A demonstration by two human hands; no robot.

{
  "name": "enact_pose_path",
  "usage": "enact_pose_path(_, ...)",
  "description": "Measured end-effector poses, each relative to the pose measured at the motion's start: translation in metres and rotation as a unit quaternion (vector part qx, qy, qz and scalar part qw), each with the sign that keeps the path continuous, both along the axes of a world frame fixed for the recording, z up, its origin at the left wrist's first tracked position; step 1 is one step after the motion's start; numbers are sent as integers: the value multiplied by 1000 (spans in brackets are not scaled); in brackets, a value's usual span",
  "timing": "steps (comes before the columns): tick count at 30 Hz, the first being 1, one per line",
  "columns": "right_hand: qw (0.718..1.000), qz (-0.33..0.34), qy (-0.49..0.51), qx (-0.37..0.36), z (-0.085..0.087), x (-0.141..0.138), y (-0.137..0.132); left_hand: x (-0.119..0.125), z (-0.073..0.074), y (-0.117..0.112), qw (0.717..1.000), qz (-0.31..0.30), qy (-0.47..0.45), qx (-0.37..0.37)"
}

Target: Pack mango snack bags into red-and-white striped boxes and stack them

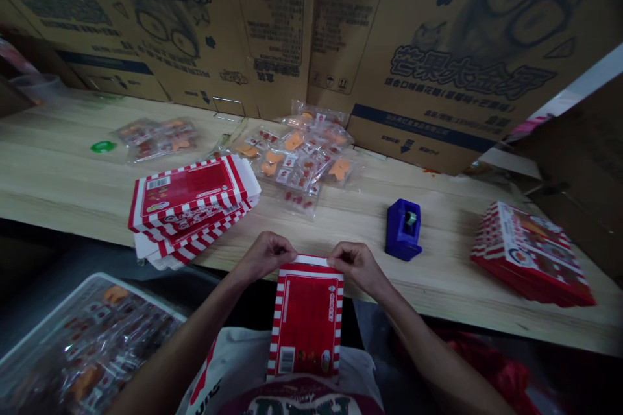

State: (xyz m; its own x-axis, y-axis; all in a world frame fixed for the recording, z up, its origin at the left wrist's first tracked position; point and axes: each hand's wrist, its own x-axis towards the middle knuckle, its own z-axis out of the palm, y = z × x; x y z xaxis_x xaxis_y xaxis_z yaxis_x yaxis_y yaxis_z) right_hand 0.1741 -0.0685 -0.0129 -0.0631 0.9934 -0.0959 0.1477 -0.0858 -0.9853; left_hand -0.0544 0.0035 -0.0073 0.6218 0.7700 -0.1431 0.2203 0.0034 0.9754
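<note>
**We pinch the top flap of a red-and-white striped carton [306,318].**

Our left hand [265,257] and right hand [354,266] pinch its white top edge at either corner, and the carton stands upright below them, barcode at its foot, just off the edge of the wooden table [73,181]. 芒果大金牙 reads on the cardboard boxes [467,81] at 1 o'clock. On the table lie flat striped cartons [189,204] at 10 o'clock, clear packets [296,162] with orange pieces at 12, a blue tape dispenser [403,230] at 2 and a stacked carton pile [530,253] at 3. A tray [141,292] of packets sits at 8.
</note>
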Motion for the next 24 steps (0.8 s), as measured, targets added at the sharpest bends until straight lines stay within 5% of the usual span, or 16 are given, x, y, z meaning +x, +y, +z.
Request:
enact_pose_path(8, 997, 28, -29, 62, 1, 5, -14, -10, 17, -9, 991, -70, 15, 109)
enact_pose_path(16, 993, -86, 1, 79, -27, -18, -39, -1, -23, -44, 985, 132, -45, 105)
enact_pose_path(19, 984, -154, -10, 87, -28, -5, -40, 0, -33, -49, 979, 177, -61, 82)
enact_pose_path(21, 951, -274, -62, 128, -26, 22, -39, -2, -37, -48, 975, 199, -76, 59)
enact_pose_path(24, 851, -476, -155, 160, -26, 78, -41, -1, -44, -43, 972, 215, -97, 11)
